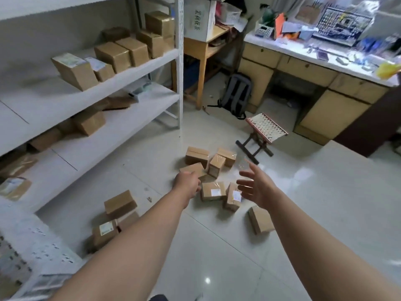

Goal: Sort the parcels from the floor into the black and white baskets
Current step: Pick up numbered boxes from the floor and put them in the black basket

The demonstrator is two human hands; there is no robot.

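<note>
While left hand (187, 181) and right hand (258, 189) hover, parcels (213, 191) border open floor (314, 203).

A small folding stool (263, 135) with a woven seat stands on the pale tiled floor (217, 246). Just behind the stool, a grey backpack (236, 94) sits against the corner of a yellow desk (260, 81). The desk's white surface (299, 52) runs off to the stool's right, crowded with tools and papers too blurred to tell apart. Behind the stool and to its left is a wooden table (202, 51) carrying a white carton (198, 18). Well to the stool's left stands a white shelving rack (179, 61).
</note>
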